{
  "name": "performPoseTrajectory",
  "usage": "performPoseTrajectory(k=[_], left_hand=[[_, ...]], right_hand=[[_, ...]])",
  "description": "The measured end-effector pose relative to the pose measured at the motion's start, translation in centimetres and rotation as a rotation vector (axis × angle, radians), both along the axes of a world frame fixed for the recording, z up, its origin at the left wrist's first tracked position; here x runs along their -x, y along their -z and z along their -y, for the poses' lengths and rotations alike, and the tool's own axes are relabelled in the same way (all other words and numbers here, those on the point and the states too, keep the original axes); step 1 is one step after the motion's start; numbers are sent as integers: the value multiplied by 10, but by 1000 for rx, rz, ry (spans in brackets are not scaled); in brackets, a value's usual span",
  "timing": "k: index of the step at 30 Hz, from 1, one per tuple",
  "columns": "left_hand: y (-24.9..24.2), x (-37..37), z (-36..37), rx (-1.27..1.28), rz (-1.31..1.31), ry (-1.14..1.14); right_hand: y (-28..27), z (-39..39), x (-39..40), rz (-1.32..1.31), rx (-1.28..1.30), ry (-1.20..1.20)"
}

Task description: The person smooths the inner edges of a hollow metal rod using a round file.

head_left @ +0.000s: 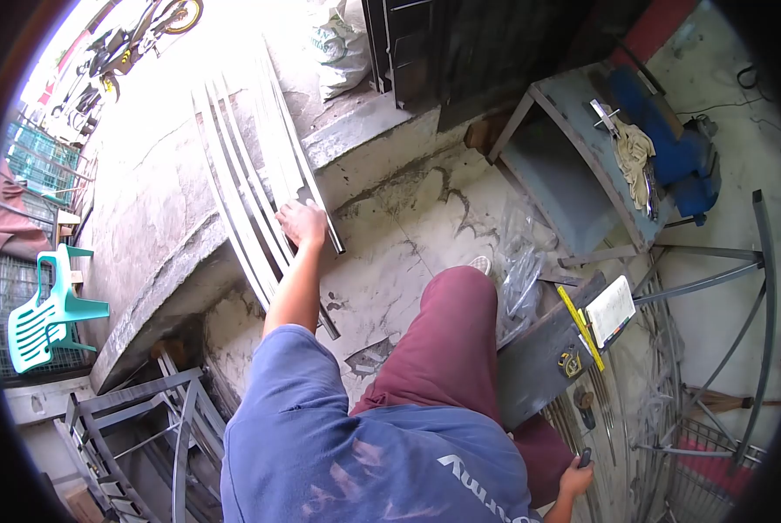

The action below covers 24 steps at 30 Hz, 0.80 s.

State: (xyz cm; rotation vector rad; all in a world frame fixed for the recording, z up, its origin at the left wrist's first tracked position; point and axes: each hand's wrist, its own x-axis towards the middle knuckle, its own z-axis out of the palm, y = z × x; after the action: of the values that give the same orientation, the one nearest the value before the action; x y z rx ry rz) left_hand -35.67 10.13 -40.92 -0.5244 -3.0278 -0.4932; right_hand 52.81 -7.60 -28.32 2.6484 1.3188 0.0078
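Note:
My left hand [302,223] reaches forward onto long metal bars [249,196] that lie side by side over the concrete step. Its fingers are curled on one of the bars. Low on the right, beside my leg, my right hand [576,478] is wrapped round a small dark object [585,458], which I cannot make out. To the left of that hand is my dark red trouser leg. A dark metal plate [530,375] lies above it, bearing a yellow ruler [580,327], a notebook [611,311] and a yellow-black tape measure [570,362].
A metal table [573,157] with a cloth [633,161] stands at the upper right. Angled metal frames [761,288] are on the right and lower left [138,410]. A green plastic chair [55,309], a white sack [338,48] and motorcycles [120,57] are farther off.

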Motion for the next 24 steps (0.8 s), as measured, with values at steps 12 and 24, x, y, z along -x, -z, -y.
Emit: performPoseTrajectory(k=[12,24], left_hand=[[-16,-104,-69,-228,530,164],[-348,-308,22,-1074,522,1288]], right_hand=[[-16,-46,35,53,48,-19],[-13,-32,2,-102,113,-103]])
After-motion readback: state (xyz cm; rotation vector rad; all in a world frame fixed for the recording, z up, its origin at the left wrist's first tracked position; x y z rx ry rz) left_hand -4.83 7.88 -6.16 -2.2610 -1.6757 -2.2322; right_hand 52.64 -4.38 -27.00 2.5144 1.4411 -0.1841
